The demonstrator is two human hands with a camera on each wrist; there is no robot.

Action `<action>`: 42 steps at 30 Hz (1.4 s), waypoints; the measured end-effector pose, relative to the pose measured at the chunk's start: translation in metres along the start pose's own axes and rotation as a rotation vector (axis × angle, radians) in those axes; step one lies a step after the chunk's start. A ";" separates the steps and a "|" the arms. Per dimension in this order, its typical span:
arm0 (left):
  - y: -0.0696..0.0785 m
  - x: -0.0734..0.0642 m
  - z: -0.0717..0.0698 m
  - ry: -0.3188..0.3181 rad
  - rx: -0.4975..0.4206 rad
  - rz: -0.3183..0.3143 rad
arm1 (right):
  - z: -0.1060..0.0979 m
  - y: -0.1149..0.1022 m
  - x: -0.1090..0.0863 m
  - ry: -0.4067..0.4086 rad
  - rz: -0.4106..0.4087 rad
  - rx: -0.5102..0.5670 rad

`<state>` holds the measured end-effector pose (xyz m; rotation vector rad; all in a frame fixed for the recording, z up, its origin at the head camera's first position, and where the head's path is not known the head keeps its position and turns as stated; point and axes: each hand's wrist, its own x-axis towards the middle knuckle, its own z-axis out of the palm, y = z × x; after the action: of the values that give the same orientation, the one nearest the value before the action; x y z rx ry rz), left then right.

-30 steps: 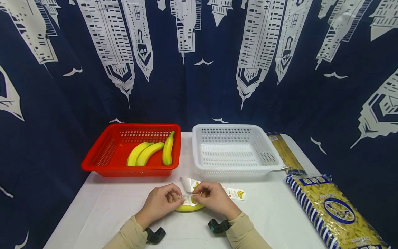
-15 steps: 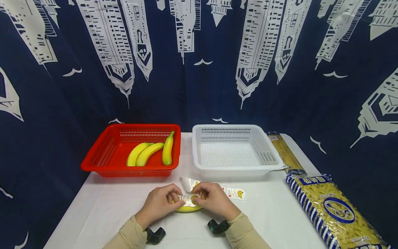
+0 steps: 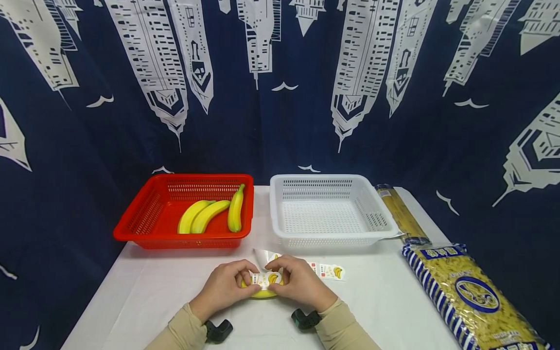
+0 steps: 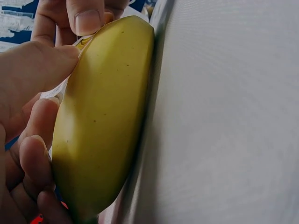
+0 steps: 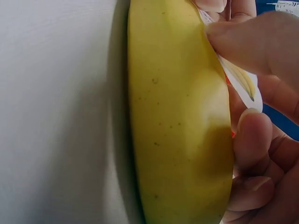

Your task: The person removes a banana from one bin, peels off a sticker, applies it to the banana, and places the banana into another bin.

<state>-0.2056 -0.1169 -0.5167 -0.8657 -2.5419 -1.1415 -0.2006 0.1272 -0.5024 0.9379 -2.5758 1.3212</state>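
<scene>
A yellow banana (image 3: 261, 294) lies crosswise on the white table, with a white sticker (image 3: 266, 279) printed with bananas over its top. At the sticker's left end, my left hand (image 3: 226, 282) pinches it, thumb low and index finger above. My right hand (image 3: 302, 281) pinches the other end the same way. The left wrist view has the left thumb (image 4: 42, 67) at the banana's upper edge, other fingers curled along its side. Seen from the right wrist, the right thumb (image 5: 254, 42) presses at the edge, and a rounded sticker end (image 5: 247, 86) stands off the peel.
Behind the hands lies a strip of banana labels (image 3: 331, 271), its left end curled up. A red basket (image 3: 183, 241) with several bananas stands at the back left, a white basket (image 3: 332, 238) to its right. A pasta bag (image 3: 472, 296) and a spaghetti pack (image 3: 404, 214) line the right side.
The right hand has shifted slightly left, its index finger moving up along the sticker's end. The sticker now lies lower and flatter over the banana. The left hand has barely moved.
</scene>
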 end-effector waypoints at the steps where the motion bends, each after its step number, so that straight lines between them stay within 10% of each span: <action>1: 0.000 0.000 0.000 0.001 -0.001 0.005 | 0.000 0.000 0.000 -0.004 0.000 -0.004; 17: -0.001 0.001 -0.004 -0.041 -0.055 -0.004 | -0.005 0.001 0.001 -0.036 -0.049 0.009; 28: -0.002 -0.001 0.000 0.000 -0.071 0.152 | -0.005 -0.002 0.001 -0.065 -0.080 0.023; 42: 0.000 -0.002 -0.001 -0.028 -0.042 0.121 | -0.003 -0.004 0.001 -0.082 -0.026 -0.008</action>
<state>-0.2042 -0.1184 -0.5169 -1.0376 -2.4581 -1.1576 -0.1997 0.1275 -0.4972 1.0414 -2.6167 1.2917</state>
